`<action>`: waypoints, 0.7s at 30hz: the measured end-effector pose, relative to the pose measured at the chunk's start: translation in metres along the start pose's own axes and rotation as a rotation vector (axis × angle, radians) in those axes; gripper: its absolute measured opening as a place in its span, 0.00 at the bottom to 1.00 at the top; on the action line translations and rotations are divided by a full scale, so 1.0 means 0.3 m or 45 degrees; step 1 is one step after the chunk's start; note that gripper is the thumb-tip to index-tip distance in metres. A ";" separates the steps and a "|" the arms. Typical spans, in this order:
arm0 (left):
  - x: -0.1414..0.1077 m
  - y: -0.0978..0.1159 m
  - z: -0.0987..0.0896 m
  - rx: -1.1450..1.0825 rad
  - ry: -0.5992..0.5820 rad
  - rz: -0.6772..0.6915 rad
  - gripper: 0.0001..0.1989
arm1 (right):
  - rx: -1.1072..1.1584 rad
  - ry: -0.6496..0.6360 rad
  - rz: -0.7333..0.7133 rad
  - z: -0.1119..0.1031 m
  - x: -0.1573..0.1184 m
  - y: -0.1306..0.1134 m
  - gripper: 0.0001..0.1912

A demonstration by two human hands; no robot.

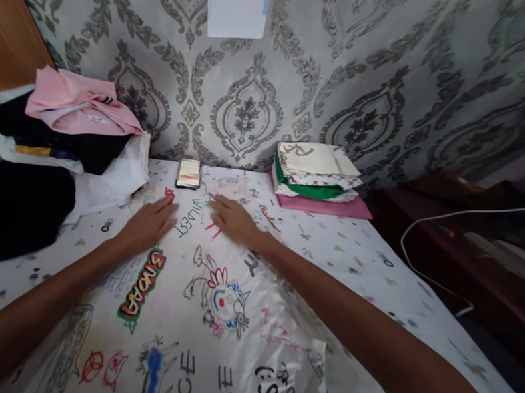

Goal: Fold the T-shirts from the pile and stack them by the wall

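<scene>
A white cloth [189, 265] covered in coloured marker drawings and lettering lies spread on the bed in front of me. My left hand [150, 223] rests palm down on its far left part, fingers stretched forward. Close by, on the far right part, my right hand [234, 220] presses flat with its fingers pointing left. Neither hand grasps anything. The cloth's near end runs out of the bottom of the view, and its right edge looks slightly rumpled.
Folded cloths [317, 172] are stacked at the back right. On the left lie a pink garment [80, 103] and a black one [10, 213]. A small phone-like object [189, 174] sits near the wall. A white cable [442, 215] hangs at right.
</scene>
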State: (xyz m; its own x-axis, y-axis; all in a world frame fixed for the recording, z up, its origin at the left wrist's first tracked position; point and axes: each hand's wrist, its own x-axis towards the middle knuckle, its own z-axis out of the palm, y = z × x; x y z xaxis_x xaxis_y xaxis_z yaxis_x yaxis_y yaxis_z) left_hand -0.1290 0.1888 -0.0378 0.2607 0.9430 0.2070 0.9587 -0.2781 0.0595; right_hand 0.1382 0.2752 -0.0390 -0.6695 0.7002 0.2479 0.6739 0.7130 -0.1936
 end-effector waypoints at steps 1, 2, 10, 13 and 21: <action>-0.002 -0.018 0.009 -0.003 -0.009 -0.023 0.27 | -0.039 -0.014 0.027 0.003 0.000 0.023 0.22; -0.003 -0.039 0.012 0.010 -0.014 -0.060 0.28 | -0.081 -0.013 0.098 0.000 0.001 0.054 0.23; -0.077 -0.005 -0.057 0.135 -0.095 -0.280 0.27 | -0.312 0.127 0.486 -0.034 -0.069 0.115 0.25; -0.132 0.075 -0.044 0.063 -0.085 -0.107 0.28 | -0.284 0.107 0.204 0.002 -0.141 0.043 0.27; -0.217 -0.047 -0.112 0.092 -0.198 -0.376 0.30 | -0.323 -0.023 0.366 -0.070 -0.239 0.075 0.27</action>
State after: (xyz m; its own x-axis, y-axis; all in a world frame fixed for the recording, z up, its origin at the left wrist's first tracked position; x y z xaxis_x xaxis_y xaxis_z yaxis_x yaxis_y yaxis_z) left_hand -0.1632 0.1252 -0.0194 -0.0202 0.9990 0.0397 0.9995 0.0193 0.0242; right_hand 0.2079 0.2401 -0.0411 -0.4458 0.8724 0.2003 0.8894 0.4570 -0.0112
